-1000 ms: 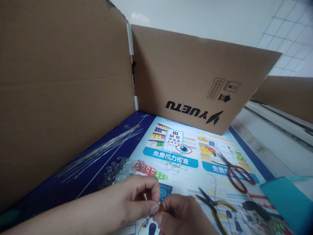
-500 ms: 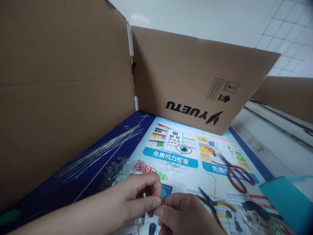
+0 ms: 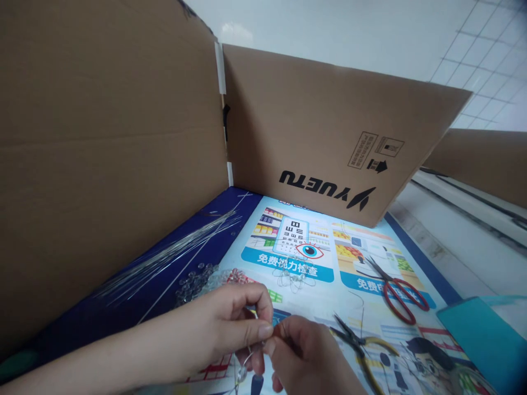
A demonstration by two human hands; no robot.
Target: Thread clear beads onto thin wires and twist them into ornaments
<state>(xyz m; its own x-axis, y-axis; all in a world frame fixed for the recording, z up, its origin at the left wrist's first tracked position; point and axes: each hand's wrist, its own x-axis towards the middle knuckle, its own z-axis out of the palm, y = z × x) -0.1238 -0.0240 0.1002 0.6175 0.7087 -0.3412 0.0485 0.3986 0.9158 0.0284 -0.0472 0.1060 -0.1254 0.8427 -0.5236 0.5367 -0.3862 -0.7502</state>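
Left hand and right hand meeting fingertip to fingertip at the near edge of the table, both pinched shut on a thin wire that loops down below the thumbs. Small clear bead hanging on that loop, just under the left thumb. Spread beneath the hands, a printed poster with an eye chart and shop scenes, lying on a dark blue table. Just beyond the left knuckles, a heap of clear beads, some pink ones among them. Farther left, a fan of straight silver wires running along the foot of a tall cardboard panel. At the far side, a second cardboard panel, standing upright and printed upside down with black lettering. Near the middle of the poster, a small finished piece of wire and beads, well apart from the hands. To the right of the right hand, yellow-handled pliers lying flat, jaws pointing left and away. Farther right again, red-handled scissors, closed. At the near right corner, a teal box, partly out of frame.
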